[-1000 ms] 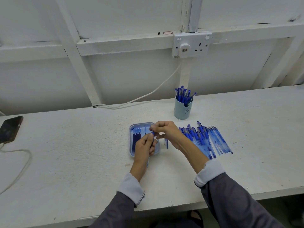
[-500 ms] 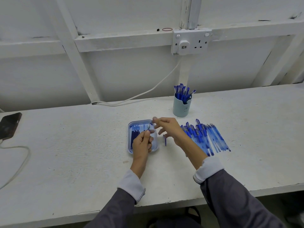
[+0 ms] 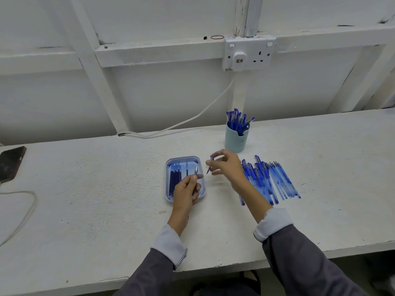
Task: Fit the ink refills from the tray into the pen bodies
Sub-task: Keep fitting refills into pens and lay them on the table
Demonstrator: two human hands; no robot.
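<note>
A light blue tray [image 3: 183,158] lies in the middle of the white bench with several dark blue ink refills [image 3: 174,180] in its left half. Over the tray's right half, my left hand [image 3: 186,194] is closed around a pen [image 3: 196,170] whose metal tip points up and away. My right hand [image 3: 227,166] hovers just right of the tray with a small blue cap [image 3: 210,166] pinched in its fingertips. This hand is blurred. A row of blue pen bodies [image 3: 270,180] lies on the bench to the right, partly hidden by my right forearm.
A pale green cup [image 3: 235,140] of blue pens stands behind my right hand. A phone [image 3: 10,163] with a cable [image 3: 25,210] lies at the far left. A wall socket [image 3: 248,53] with a white lead is mounted above the bench.
My hands have come apart. The right hand moved away from the pen tip to the right and picked the small blue cap off the bench. The left hand still holds the pen.
</note>
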